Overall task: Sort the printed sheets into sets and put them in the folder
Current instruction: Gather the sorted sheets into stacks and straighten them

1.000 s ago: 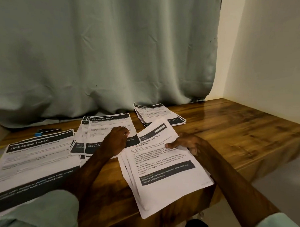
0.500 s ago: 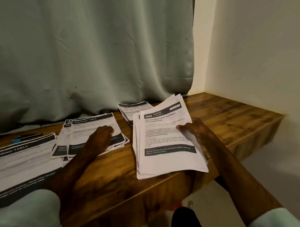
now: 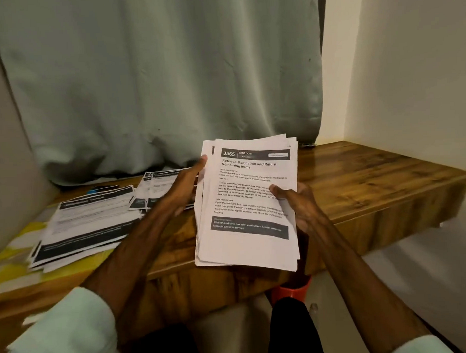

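**Printed sheets [image 3: 251, 202]: limp stack held above tabletop [image 3: 359, 182] edge**

Light, floppy, prone to fanning; judged best held at both side edges. Right grip [image 3: 297, 204] pinches the right edge, thumb in front; left grip [image 3: 186, 190] clasps the left edge. Other piles [image 3: 83, 226] lie on glossy wood; curtain [image 3: 157, 86] behind.

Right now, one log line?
left hand: holds sheet stack, left edge | right hand: holds right edge | sheet stack: held above table | other piles: on table, left
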Demonstrator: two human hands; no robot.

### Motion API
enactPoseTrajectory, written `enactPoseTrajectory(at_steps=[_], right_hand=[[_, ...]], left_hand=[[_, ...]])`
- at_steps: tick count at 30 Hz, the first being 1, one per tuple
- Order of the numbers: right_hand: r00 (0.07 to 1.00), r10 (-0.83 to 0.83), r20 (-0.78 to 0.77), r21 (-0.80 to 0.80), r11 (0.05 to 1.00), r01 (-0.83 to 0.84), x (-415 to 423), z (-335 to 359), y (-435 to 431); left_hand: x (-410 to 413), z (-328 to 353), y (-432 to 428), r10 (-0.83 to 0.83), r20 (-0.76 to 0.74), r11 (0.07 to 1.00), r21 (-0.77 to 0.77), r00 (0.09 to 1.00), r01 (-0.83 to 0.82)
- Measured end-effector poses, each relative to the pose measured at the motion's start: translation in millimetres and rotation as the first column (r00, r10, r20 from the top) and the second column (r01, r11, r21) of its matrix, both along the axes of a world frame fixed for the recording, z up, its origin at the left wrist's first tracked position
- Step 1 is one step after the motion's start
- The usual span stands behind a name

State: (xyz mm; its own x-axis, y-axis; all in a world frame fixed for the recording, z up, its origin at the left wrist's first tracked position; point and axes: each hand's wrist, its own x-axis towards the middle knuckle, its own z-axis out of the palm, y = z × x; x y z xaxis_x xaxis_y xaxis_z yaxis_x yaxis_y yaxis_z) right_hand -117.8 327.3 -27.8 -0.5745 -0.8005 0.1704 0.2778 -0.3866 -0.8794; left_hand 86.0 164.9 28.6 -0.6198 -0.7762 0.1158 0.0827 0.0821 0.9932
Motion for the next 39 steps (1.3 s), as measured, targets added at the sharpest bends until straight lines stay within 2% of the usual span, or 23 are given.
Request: enactPoseTrajectory(at_steps=[3, 8, 12, 15, 24, 32, 39], right_hand=[[0.999, 0.053, -0.005, -0.030, 0.998, -0.053, 24.3, -5.3, 7.4], [0.994, 0.111, -0.001, -0.062, 0.992, -0.111, 59.6, -17.7, 20.7], [0.994, 0.073, -0.081, -0.025, 0.997, -0.076, 81.9, -28.7, 31.4], [0.989, 0.058, -0.138, 0.000, 0.998, -0.058, 89.9, -36.6, 35.7], [0.938, -0.003, -0.346, 0.050, 0.999, 0.021, 88.8, -33.4, 13.0], [0.948, 0.044, -0.314, 0.101, 0.995, -0.013, 87.2, -50.5, 6.1], [0.906, 0.037, -0.422, 0.110, 0.994, 0.010, 72.4, -38.1, -11.5]], left_hand=[[26.2, -13.0, 29.3, -0.032, -0.114, 0.996, 0.082, 0.993, 0.041], [67.0, -29.1, 58.7, 0.148, -0.147, 0.989, 0.025, 0.978, -0.145], [92.9, -43.2, 81.8, 0.132, -0.156, 0.990, 0.059, 0.979, -0.124], [103.8, -51.5, 92.0, 0.159, -0.162, 0.986, -0.018, 0.974, -0.165], [105.4, -63.9, 75.5, 0.237, -0.181, 0.949, -0.169, 0.954, -0.268], [103.4, -89.7, 69.0, 0.257, -0.163, 0.941, -0.183, 0.953, -0.285], [93.4, -85.5, 46.9, 0.250, -0.120, 0.945, -0.184, 0.961, -0.269]])
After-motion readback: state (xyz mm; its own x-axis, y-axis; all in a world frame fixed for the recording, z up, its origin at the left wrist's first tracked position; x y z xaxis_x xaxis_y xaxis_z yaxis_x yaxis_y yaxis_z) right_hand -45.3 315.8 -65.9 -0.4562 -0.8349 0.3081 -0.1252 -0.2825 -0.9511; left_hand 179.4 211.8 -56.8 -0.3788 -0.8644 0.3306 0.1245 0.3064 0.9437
